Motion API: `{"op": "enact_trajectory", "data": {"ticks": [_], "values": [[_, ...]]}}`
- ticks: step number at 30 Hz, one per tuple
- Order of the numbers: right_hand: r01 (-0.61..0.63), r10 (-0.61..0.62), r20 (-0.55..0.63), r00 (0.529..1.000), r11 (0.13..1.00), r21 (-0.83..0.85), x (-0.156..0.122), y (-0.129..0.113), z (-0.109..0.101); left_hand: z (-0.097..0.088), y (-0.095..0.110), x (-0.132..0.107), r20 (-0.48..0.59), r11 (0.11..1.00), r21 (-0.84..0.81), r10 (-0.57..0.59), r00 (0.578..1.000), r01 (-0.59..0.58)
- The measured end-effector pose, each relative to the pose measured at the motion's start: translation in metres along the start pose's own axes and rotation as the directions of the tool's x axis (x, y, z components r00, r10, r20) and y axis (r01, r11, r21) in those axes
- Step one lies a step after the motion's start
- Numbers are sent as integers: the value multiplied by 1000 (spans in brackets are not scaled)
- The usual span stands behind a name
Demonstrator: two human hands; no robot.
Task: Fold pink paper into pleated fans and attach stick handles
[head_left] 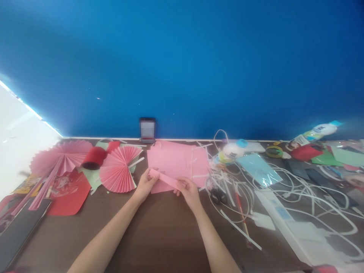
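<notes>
A narrow folded strip of pink paper (166,178) is held at both ends over a brown table (159,235). My left hand (145,184) pinches its left end. My right hand (187,190) pinches its right end. Just behind the strip lie flat pink paper sheets (176,161). A pleated pink paper fan (120,168) lies left of my left hand, and a larger pink fan (61,157) lies further left.
A red paper roll (94,158) and red paper (68,191) lie at left. A phone (147,130) leans on the blue wall. At right are glue bottles (234,150), scissors (218,196), white paper strips (298,193) and a light blue sheet (258,169).
</notes>
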State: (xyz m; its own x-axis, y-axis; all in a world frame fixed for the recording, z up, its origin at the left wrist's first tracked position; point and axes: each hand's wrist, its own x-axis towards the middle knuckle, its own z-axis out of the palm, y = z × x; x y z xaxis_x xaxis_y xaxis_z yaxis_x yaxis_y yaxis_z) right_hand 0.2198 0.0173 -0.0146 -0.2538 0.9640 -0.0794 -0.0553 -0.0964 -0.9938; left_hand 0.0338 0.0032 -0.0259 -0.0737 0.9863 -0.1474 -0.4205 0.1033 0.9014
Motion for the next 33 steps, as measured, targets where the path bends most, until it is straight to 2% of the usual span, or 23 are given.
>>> {"op": "enact_trajectory", "data": {"ticks": [8,11,14,17,21,24,26,28,31,33], "values": [[-97,97,14,995,995,26,2,2,-4,0,4,-3,37,1000,-6,-12,999,12],[-33,30,61,998,998,49,0,0,-3,1,4,-1,-14,1000,-24,-17,1000,16],[46,-48,38,998,998,30,-2,-2,-3,2,5,-2,-60,1000,-5,-19,998,19],[26,-27,-41,999,1000,-7,-3,-2,-2,4,10,-5,-74,990,142,6,997,5],[-3,-3,-89,996,998,-69,0,-1,-4,5,14,-8,-101,901,420,167,981,-110],[127,-157,-173,972,977,-171,0,0,-5,3,13,-7,-88,882,452,192,977,-132],[279,-333,-194,923,925,-259,-1,0,-6,2,11,-6,-123,890,444,176,977,-105],[389,-453,-124,883,854,-346,-4,0,-7,1,11,-5,-161,896,436,164,973,-79],[445,-480,40,877,777,-445,-7,0,-8,1,11,-5,-190,907,416,158,969,-66],[469,-497,84,864,732,-494,-8,1,-8,0,12,-4,-186,913,403,155,970,-69]]}}
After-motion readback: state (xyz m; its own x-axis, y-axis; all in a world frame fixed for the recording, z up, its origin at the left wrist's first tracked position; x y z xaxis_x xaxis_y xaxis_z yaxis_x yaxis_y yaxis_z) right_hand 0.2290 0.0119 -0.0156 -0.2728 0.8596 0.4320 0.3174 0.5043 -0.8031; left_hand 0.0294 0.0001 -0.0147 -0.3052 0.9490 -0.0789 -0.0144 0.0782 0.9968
